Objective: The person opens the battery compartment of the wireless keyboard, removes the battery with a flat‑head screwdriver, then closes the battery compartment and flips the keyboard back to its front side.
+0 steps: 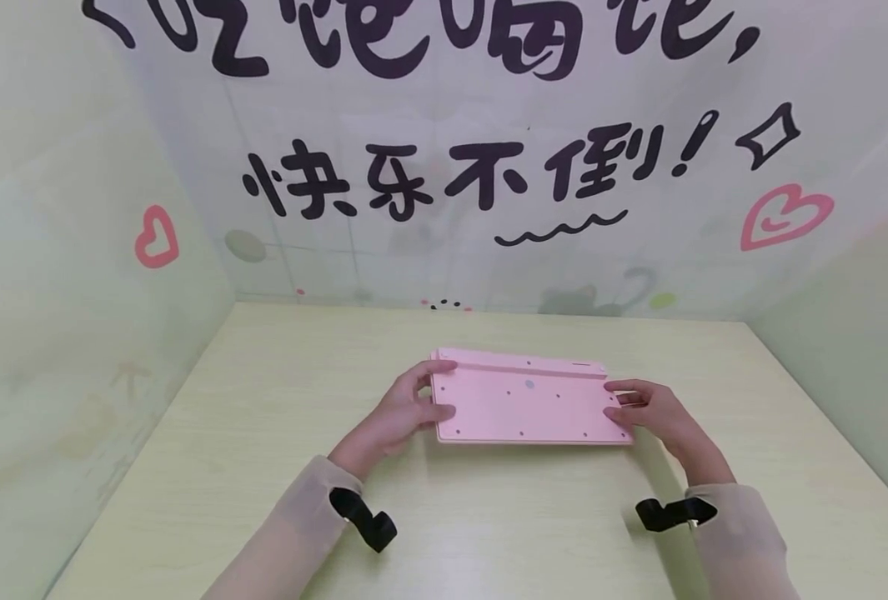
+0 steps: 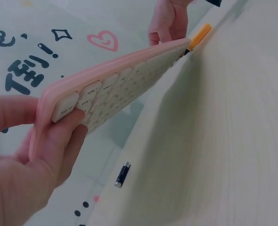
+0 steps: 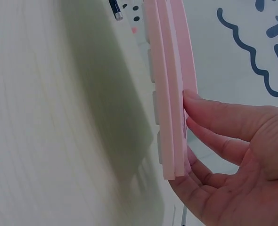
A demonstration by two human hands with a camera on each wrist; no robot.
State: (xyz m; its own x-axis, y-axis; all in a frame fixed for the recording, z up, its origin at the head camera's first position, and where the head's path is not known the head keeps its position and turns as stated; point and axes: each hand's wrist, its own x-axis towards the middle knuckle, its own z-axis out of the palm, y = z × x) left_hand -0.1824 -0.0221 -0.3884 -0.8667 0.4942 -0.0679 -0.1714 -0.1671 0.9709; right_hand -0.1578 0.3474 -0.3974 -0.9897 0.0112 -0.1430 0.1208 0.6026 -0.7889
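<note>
A pink keyboard (image 1: 526,404) is held above the table, its screwed underside toward the head camera. Its white keys (image 2: 106,96) show in the left wrist view, facing the table and back wall. My left hand (image 1: 398,408) grips the left end, with the thumb on the underside and fingers curled over the key side. At the opposite end, my right hand (image 1: 659,410) pinches the edge between thumb and fingers. Beyond the keyboard lies a small dark battery (image 2: 122,174) with silvery ends, hidden from the head view.
An orange-and-black pen-like object (image 2: 200,36) lies on the table near the right hand, visible in the left wrist view. The pale wooden table (image 1: 263,467) meets a printed back wall (image 1: 413,250), with side walls left and right. Black straps (image 1: 361,517) circle both sleeves.
</note>
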